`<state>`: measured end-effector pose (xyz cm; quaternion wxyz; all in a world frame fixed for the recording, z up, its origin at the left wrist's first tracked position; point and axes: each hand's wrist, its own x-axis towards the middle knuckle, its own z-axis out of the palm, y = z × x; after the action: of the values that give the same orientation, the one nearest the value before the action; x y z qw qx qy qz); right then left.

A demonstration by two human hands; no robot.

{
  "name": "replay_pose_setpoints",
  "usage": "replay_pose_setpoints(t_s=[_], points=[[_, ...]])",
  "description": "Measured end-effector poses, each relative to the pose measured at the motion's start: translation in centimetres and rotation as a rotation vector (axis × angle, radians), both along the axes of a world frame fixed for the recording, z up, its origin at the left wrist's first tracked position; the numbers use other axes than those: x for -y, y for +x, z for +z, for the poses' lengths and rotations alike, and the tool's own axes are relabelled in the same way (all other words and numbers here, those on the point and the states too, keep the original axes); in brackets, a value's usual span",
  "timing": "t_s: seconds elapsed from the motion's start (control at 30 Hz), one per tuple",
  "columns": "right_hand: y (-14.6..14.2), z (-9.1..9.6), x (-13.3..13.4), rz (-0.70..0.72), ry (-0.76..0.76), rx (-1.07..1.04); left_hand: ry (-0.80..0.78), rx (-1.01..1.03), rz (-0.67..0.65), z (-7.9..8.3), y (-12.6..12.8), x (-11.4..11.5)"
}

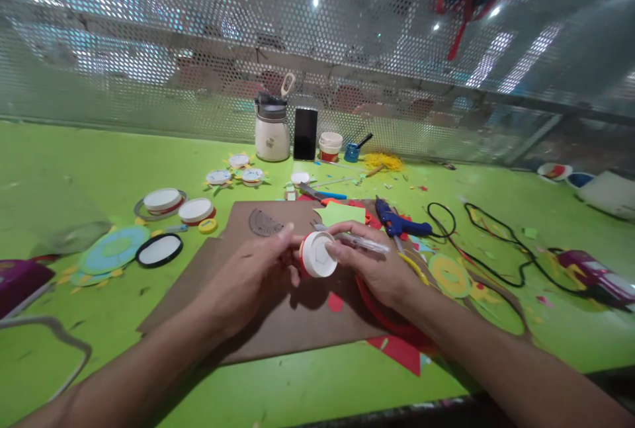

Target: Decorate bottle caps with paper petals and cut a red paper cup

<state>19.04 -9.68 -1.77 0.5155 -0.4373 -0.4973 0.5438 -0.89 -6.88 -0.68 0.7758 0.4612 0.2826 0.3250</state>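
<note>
A round white cap (322,257) with a red band is held up above the brown cardboard (288,329). A shape like a hexagon shows on its white face. My left hand (251,276) grips the cap by its left side. A clear pen (364,243) lies in my right hand (380,269), its shaft pointing right. The right thumb rests on the cap's face, and the right index finger is at its upper edge. Below the cap, a small red paper piece (335,302) lies on the cardboard, and a dark protractor (265,223) lies behind my left hand.
A blue glue gun (399,221) with a black cord lies right of the cardboard, beside yellow-handled scissors (414,268). At left are white lids (196,208) and blue paper rings (114,249). A bottle (272,133) and a phone (305,134) stand at the back.
</note>
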Motion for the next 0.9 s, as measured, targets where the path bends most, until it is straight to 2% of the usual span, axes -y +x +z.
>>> replay_pose_setpoints(t_s=[0.17, 0.5, 0.67, 0.9], points=[[0.0, 0.0, -0.02, -0.02, -0.005, 0.005, -0.027, 0.041, 0.043, -0.2, -0.04, -0.34], [-0.01, 0.62, 0.25, -0.057, 0.134, 0.169, -0.036, -0.164, 0.053, 0.23, -0.11, -0.27], [-0.05, 0.95, -0.13, -0.141, 0.142, 0.208, -0.048, -0.156, 0.086, 0.02, -0.1, -0.58], [0.37, 0.72, -0.15, -0.094, 0.202, 0.249, -0.058, -0.185, 0.113, -0.67, -0.08, -0.91]])
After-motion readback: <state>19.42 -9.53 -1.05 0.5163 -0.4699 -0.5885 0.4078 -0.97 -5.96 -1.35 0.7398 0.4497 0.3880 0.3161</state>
